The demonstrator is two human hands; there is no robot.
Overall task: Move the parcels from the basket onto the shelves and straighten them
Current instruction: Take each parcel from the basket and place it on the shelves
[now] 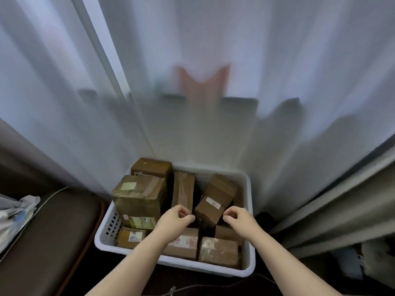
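Left hand [178, 216]: fingers curled in tight, the thumb tip at the lower left corner of the tilted parcel [213, 201]. I cannot tell whether it has hold of the box.
Right hand [236, 217]: curled the same way, fingertips at the parcel's lower right edge. Whether it grips is just as unclear.
Tilted parcel: between the two hands, leaning on other boxes, with a white label on its upper face.
Basket [250, 199]: white plastic, lying under both hands and still full of brown parcels.
Narrow parcel [183, 189]: upright, just beyond the left knuckles.
Big taped parcel [139, 195]: further out, to the left of the left hand.
Flat parcel [218, 251]: nearer than the right hand, beside that forearm.
Curtain [213, 60]: pale, hanging beyond the basket.
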